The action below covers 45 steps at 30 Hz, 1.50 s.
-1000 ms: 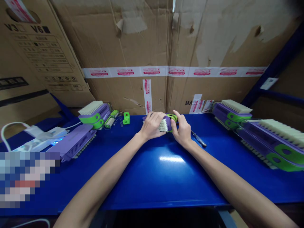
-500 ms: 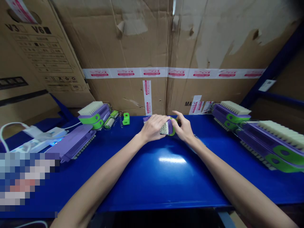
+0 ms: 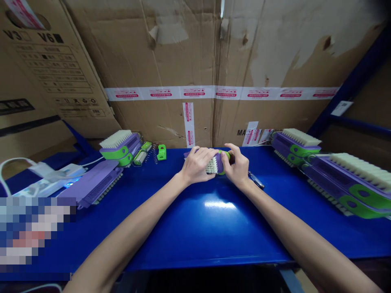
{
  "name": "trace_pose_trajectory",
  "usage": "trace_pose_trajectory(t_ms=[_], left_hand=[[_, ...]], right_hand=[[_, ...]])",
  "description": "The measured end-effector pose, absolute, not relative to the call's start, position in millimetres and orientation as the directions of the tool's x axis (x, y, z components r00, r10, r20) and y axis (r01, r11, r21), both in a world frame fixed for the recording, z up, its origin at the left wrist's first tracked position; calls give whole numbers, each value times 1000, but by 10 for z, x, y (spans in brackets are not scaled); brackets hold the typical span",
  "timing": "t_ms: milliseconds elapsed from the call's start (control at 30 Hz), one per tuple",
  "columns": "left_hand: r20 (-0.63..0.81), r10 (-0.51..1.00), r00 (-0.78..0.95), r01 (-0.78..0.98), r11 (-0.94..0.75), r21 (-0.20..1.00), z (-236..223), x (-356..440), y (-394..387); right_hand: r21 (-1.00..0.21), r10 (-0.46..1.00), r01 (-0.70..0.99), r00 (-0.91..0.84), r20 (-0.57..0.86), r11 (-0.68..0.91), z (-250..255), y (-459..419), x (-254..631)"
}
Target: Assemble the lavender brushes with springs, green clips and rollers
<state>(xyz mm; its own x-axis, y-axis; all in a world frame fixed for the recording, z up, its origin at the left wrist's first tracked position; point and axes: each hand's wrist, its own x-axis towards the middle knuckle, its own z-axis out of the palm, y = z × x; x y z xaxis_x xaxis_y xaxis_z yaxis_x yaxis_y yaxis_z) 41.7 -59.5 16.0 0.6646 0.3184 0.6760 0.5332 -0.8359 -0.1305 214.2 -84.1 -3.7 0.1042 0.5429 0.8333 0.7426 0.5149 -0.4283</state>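
Observation:
A purple brush [image 3: 211, 166] with pale bristles and a green end piece [image 3: 223, 156] lies at the back middle of the blue table. My left hand [image 3: 200, 162] is wrapped over its purple body from the left, covering much of it. At the green end, my right hand [image 3: 236, 166] grips with its thumb against the piece and its fingers curled round the far side. Those fingertips are partly hidden. Just right of my right wrist lies a slim metallic tool [image 3: 256, 179], too small to name.
Purple-and-green brushes stand at left [image 3: 117, 145] and right [image 3: 345, 183]. A loose green part [image 3: 161, 152] lies near coiled springs [image 3: 155, 153]. A white power strip [image 3: 50, 179] with cables is far left. Cardboard [image 3: 165, 53] walls the back of the blue table [image 3: 183, 232].
My right hand has closed in more on the green end, its raised index finger now bent. Its forearm has shifted, uncovering more of the metallic tool. My left hand stays on the brush.

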Motion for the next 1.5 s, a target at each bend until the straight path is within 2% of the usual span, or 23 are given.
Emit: trace_pose_trajectory(t_ms=[200, 400, 567, 767, 933, 1033, 1333, 1500], left_hand=[[673, 284, 683, 538, -818, -202, 156, 394, -539], [647, 334, 685, 588, -779, -220, 145, 261, -449], [613, 317, 723, 555, -795, -244, 91, 272, -426], [673, 230, 702, 507, -826, -246, 21, 350, -429], [649, 221, 728, 480, -840, -252, -16, 320, -396], [621, 231, 749, 470, -846, -252, -13, 309, -376], [617, 278, 736, 471, -865, -172, 96, 356, -435], [626, 366, 689, 525, -847, -83, 165, 368, -441]], right_hand=[[-461, 563, 695, 98, 821, 551, -9, -799, 2096], [-434, 639, 680, -67, 766, 591, -18, -734, 2158], [-465, 670, 633, -116, 733, 618, -32, -732, 2153], [-455, 616, 650, -26, 787, 608, -74, -730, 2132], [-581, 675, 574, 65, 735, 577, -67, -727, 2141], [-583, 681, 564, 50, 731, 585, -47, -728, 2157], [-489, 622, 609, -9, 783, 624, -33, -738, 2183], [-557, 682, 572, -7, 731, 603, -21, -753, 2167]])
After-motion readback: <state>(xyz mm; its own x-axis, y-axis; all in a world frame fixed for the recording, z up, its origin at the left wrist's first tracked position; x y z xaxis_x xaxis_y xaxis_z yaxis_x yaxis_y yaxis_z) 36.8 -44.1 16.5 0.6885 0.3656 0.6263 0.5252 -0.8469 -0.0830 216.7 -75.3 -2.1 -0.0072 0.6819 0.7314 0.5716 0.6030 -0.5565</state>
